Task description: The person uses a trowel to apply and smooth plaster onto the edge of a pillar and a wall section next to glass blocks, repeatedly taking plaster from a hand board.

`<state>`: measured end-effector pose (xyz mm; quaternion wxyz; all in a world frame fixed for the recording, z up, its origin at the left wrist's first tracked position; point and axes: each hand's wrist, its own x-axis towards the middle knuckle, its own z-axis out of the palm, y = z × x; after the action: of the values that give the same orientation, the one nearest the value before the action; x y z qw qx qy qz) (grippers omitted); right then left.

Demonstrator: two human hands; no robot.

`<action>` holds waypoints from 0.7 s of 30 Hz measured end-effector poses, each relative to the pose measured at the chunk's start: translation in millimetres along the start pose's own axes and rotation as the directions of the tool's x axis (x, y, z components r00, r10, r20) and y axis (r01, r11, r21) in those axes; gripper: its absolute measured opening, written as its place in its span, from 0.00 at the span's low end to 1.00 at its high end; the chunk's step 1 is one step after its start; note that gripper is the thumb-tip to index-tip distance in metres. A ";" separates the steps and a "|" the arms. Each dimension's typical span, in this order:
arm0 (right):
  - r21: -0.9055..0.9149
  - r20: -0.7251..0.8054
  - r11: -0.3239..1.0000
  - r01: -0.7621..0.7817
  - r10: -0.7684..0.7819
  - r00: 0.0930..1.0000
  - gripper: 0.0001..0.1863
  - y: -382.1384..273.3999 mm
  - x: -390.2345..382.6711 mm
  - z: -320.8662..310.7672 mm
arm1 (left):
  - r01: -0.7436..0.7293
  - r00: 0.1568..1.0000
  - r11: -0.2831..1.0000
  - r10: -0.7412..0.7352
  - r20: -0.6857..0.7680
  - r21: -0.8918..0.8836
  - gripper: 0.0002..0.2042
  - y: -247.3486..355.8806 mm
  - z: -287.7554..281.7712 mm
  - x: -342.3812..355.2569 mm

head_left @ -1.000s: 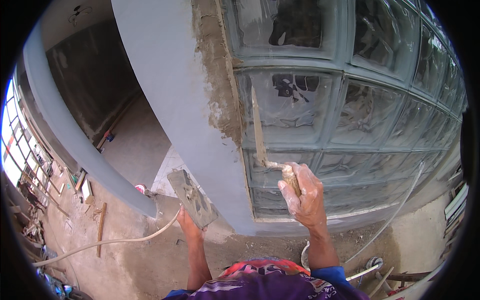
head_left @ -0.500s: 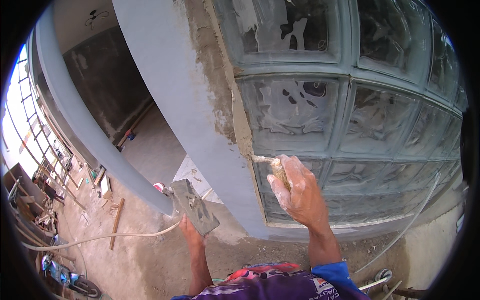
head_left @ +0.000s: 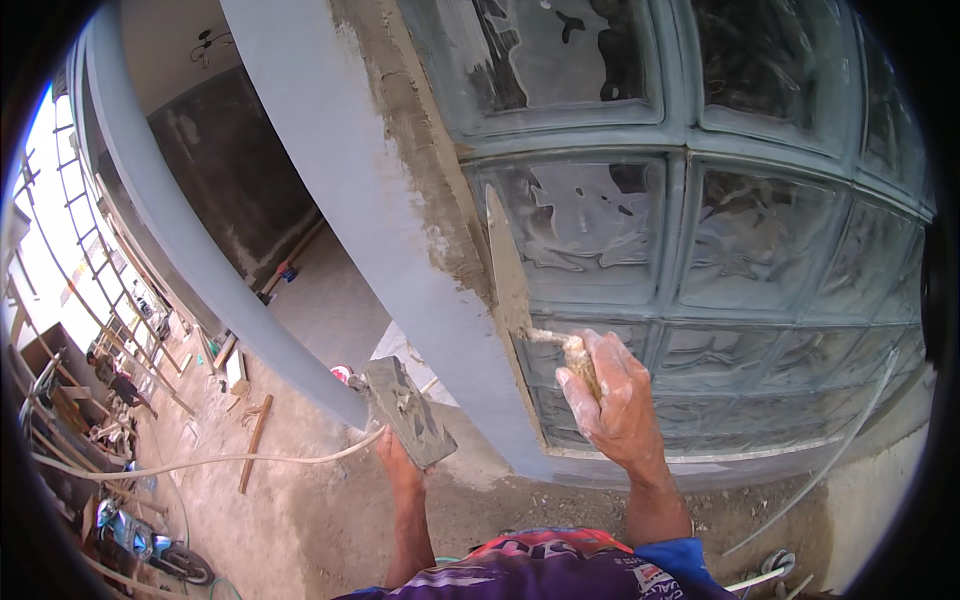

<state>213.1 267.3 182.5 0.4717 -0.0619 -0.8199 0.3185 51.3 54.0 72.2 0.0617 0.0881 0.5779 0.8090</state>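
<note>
My right hand point(head_left: 615, 410) grips the crusted handle of a pointed trowel point(head_left: 507, 275). Its narrow blade points up along the joint between a strip of grey-brown mortar point(head_left: 425, 165) and the glass block panel point(head_left: 600, 225). The blade's tip lies over the edge of a glass block; whether it touches the glass I cannot tell. Lower left, my left hand point(head_left: 403, 470) holds a small mortar board point(head_left: 408, 415) from beneath, its fingers mostly hidden. Wet grey mortar lies on the board.
A pale blue wall edge point(head_left: 330, 170) borders the mortar strip, with a doorway to its left. A pale hose point(head_left: 200, 467) crosses behind my left hand. On the ground lie a wooden strip point(head_left: 256, 443) and a motorbike point(head_left: 150, 545) stands lower left. Another thin hose point(head_left: 830, 460) leans at right.
The trowel blade has shifted right, away from the mortar edge and partly over the glass. My left hand still holds the mortar board. The whole view has swung slightly.
</note>
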 end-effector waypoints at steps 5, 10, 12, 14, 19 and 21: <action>0.000 -0.014 0.997 0.081 -0.081 0.997 0.17 -20.8 56.8 0.8 | -0.013 0.999 1.000 0.014 -0.030 0.025 0.10 -2.9 0.4 -0.2; -0.038 0.005 0.995 0.090 -0.090 0.996 0.17 -19.7 64.8 8.6 | 0.025 0.996 0.998 -0.030 -0.087 -0.052 0.10 -11.4 -3.7 3.1; -0.039 0.024 0.995 0.089 -0.088 0.996 0.17 -17.1 54.9 10.3 | 0.046 0.981 0.992 -0.067 -0.180 -0.119 0.10 -17.1 -4.2 4.4; -0.044 0.043 0.997 0.069 -0.068 0.997 0.18 -9.0 42.9 12.5 | 0.042 0.994 0.999 -0.041 -0.104 0.004 0.10 -13.7 -6.2 4.0; -0.042 0.078 0.999 0.029 -0.026 0.997 0.20 10.7 2.8 27.3 | 0.051 0.998 0.998 -0.049 -0.035 0.042 0.10 -14.8 -10.6 6.7; -0.046 0.094 0.999 0.025 -0.021 0.995 0.20 13.3 -12.5 32.1 | 0.051 0.998 0.998 -0.051 -0.023 0.022 0.11 -17.4 -9.8 11.1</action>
<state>191.2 257.9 154.2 0.4347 -0.0487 -0.8491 0.2960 38.4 52.8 53.4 0.0748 0.0652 0.5899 0.8014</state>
